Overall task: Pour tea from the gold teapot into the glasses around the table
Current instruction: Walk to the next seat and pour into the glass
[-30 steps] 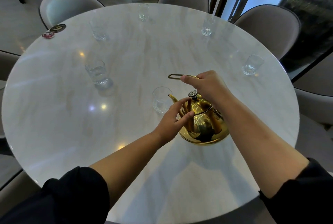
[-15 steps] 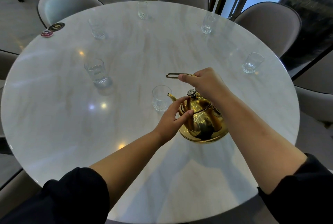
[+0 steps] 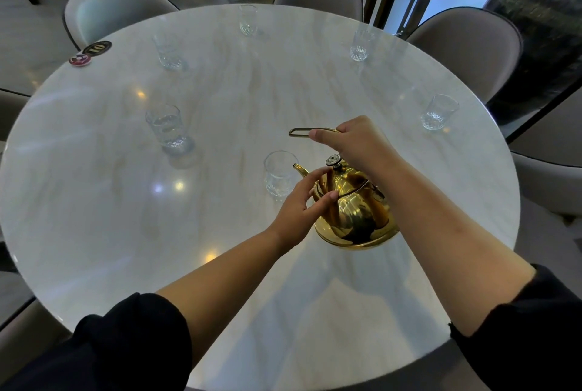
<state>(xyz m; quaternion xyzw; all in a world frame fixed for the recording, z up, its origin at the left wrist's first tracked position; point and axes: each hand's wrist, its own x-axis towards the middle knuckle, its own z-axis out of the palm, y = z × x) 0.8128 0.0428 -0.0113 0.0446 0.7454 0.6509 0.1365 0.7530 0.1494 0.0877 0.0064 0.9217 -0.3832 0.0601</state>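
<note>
Head view, single frame. Gold teapot (image 3: 352, 214) sits low over the near part of the round marble table (image 3: 126, 217), tipped slightly spout-first. I cannot tell whether its base is clear of the top. The spout (image 3: 300, 169) points at the nearest glass (image 3: 278, 175) and lies just beside its rim, and no stream is visible. Right hand (image 3: 356, 141) is closed round the thin wire handle (image 3: 302, 132), whose looped end pokes out past the knuckles. Left hand (image 3: 299, 208) lies against the pot's shoulder with loosely extended fingers touching the metal, steadying it and wrapped round nothing. Lid knob (image 3: 333, 160) is dark and not pressed by either hand. One glass at left (image 3: 167, 127) seems to hold clear liquid. Four more glasses (image 3: 248, 20) stand well apart round the far edge, contents not discernible. Two small discs (image 3: 97, 48) lie at the left rim.

Judgement on handling: the pot is rigid polished metal, likely slick and possibly hot, and heavy if full. The narrow handle is the right place to carry it, though it may let the pot swing. A finger on the knob would guard the lid as the pot tips. The glasses are light and fragile, so the spout should not knock them.
</note>
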